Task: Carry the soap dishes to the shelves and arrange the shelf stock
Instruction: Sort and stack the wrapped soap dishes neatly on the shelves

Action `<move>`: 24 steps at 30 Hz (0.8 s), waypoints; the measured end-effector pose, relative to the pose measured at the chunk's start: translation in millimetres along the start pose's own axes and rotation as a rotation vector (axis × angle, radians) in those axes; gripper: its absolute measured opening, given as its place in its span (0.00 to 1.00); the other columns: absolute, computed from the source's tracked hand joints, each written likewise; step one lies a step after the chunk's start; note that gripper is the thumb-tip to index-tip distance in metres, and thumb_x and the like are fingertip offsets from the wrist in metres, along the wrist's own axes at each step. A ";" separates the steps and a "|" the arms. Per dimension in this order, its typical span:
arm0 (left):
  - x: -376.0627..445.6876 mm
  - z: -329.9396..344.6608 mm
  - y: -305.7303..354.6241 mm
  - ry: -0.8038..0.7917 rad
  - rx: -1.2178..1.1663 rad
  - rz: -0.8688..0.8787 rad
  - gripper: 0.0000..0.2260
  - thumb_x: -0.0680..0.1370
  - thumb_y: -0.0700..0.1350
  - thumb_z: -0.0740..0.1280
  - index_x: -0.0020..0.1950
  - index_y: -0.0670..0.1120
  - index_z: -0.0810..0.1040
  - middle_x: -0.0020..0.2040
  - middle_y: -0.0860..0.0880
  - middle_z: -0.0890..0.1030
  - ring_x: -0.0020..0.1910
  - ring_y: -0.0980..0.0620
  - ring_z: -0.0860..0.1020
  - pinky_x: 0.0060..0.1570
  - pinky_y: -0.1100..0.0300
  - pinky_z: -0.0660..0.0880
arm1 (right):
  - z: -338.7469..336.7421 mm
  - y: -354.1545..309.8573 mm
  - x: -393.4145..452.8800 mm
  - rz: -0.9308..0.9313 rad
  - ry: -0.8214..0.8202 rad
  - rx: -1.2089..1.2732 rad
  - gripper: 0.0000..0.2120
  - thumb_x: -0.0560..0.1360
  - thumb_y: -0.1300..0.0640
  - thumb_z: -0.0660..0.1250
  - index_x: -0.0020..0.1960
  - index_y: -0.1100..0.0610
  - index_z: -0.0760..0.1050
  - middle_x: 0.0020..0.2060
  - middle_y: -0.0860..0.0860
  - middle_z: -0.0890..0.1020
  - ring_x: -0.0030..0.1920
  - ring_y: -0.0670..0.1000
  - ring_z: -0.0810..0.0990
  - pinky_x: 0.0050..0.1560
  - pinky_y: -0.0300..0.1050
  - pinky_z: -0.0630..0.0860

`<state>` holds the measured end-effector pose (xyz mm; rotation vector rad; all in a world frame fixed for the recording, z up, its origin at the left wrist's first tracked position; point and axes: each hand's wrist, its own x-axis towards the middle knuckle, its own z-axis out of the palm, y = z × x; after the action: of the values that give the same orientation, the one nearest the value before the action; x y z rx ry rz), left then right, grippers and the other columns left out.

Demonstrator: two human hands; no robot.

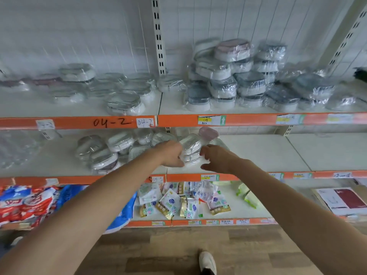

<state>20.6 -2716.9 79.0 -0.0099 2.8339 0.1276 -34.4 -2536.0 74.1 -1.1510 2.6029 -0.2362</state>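
Observation:
Both my arms reach onto the middle shelf. My left hand grips a stack of plastic-wrapped white soap dishes from the left side. My right hand is just right of that stack, fingers loosely curled near it; whether it touches the wrap I cannot tell. A pink-lidded soap dish lies behind the stack. More wrapped soap dishes are heaped to the left on the same shelf.
The upper shelf holds piles of wrapped soap dishes, grey-lidded ones on the right. The bottom shelf carries small sachets, red and blue packs and a paper sheet. My shoe stands on the wood floor.

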 end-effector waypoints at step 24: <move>-11.8 -124.1 -158.1 0.286 0.021 -0.202 0.38 0.70 0.61 0.73 0.73 0.43 0.66 0.70 0.47 0.68 0.69 0.49 0.67 0.68 0.55 0.66 | -123.1 -67.1 150.2 -0.218 0.175 -0.058 0.26 0.77 0.53 0.66 0.71 0.60 0.64 0.64 0.57 0.71 0.63 0.55 0.72 0.61 0.47 0.69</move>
<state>-2.1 -2885.5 186.7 -0.3340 3.0957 0.0545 -123.7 -2688.3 179.3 -1.4995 2.6454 -0.3227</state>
